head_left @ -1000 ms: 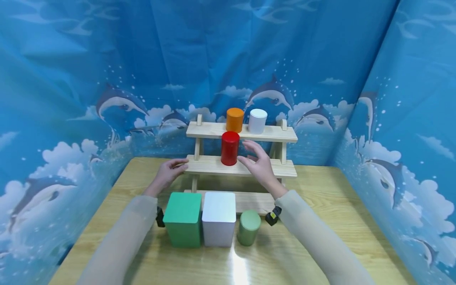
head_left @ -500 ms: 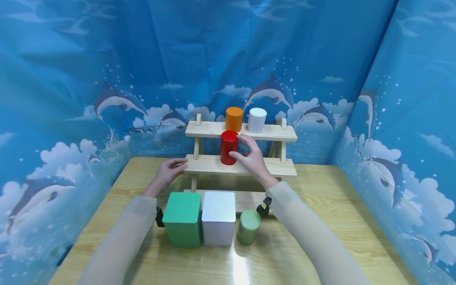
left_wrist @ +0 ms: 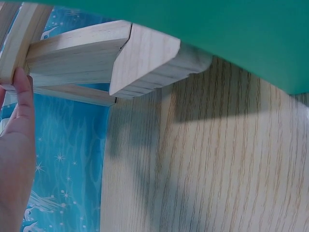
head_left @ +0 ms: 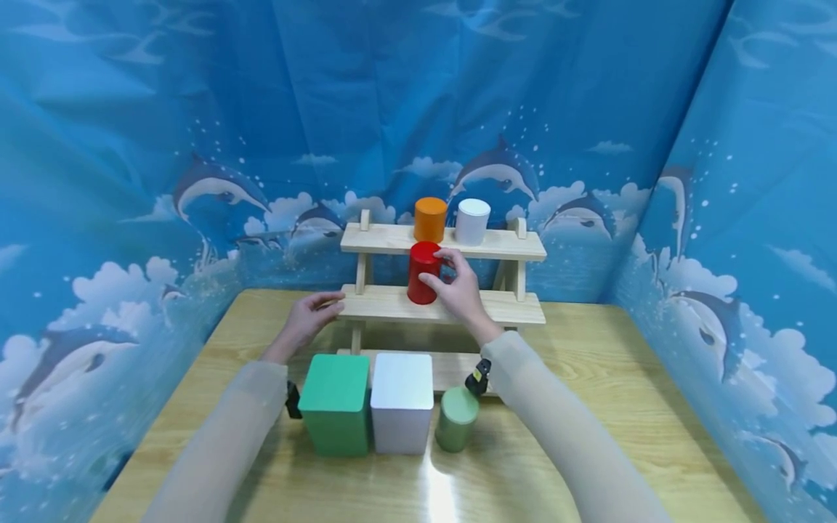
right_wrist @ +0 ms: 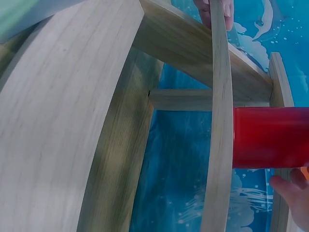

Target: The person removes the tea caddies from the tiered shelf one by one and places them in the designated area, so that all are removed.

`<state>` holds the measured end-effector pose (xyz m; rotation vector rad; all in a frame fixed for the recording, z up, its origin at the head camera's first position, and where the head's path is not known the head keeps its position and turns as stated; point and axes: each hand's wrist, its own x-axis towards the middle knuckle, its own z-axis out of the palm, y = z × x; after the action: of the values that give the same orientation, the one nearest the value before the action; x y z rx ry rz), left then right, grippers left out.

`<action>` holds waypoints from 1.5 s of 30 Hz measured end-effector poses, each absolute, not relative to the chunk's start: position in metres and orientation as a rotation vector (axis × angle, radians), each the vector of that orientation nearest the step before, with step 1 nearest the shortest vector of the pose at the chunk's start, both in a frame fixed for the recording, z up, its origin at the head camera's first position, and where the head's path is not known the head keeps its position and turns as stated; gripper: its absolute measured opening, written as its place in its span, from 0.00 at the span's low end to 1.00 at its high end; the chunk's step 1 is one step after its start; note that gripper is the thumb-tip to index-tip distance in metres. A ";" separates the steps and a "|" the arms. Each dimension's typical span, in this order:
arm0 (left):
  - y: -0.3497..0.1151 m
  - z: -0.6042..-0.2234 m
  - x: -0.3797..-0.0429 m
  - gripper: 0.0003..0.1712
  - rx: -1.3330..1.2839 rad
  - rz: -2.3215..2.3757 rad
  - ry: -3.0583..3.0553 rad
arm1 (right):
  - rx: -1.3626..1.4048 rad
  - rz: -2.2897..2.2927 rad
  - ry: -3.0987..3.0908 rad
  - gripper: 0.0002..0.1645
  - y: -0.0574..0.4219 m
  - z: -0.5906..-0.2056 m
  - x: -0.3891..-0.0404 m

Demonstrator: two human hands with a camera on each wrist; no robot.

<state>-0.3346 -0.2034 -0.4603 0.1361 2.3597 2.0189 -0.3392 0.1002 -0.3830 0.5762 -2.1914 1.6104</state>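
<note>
Apparently for stability, the left hand [head_left: 310, 317] pinches the pale wooden tiered shelf [head_left: 382, 301], mid-frame. The right hand [head_left: 461, 294], fingers half-curled, reaches the glossy red cylinder [head_left: 417, 266]; grip unclear.

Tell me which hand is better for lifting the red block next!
Probably the right hand: it's right at the red block, while the left hand holds the left end of the middle shelf.

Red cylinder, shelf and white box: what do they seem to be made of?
Red cylinder: perhaps plastic or painted wood, smooth and slightly glossy; its solid color shows no grain.
Shelf: bare-looking wood, matte, with pale boards showing grain lines.
White box: possibly plastic or painted wood, smooth and satin; even faces show no grain, leaving it open.
</note>
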 end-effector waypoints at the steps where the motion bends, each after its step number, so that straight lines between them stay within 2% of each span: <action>1: -0.203 -0.461 -0.335 0.30 0.142 2.021 2.362 | 0.563 1.610 -2.191 0.26 0.100 -0.382 -0.339; 13: -0.203 -0.457 -0.334 0.29 0.152 2.044 2.340 | 0.527 1.616 -2.166 0.23 0.098 -0.378 -0.338; 23: -0.203 -0.458 -0.333 0.30 0.142 2.046 2.315 | 0.540 1.688 -2.164 0.24 0.110 -0.373 -0.329; 30: -0.204 -0.459 -0.333 0.31 0.160 2.052 2.305 | 0.631 1.695 -2.155 0.21 0.112 -0.350 -0.297; 45: -0.203 -0.461 -0.335 0.31 0.172 2.051 2.318 | 0.676 1.765 -2.092 0.22 0.131 -0.351 -0.263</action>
<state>-0.3352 -0.2034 -0.4610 0.1721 2.3184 2.0513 -0.2627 0.1306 -0.3511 0.6756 -2.0920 1.7648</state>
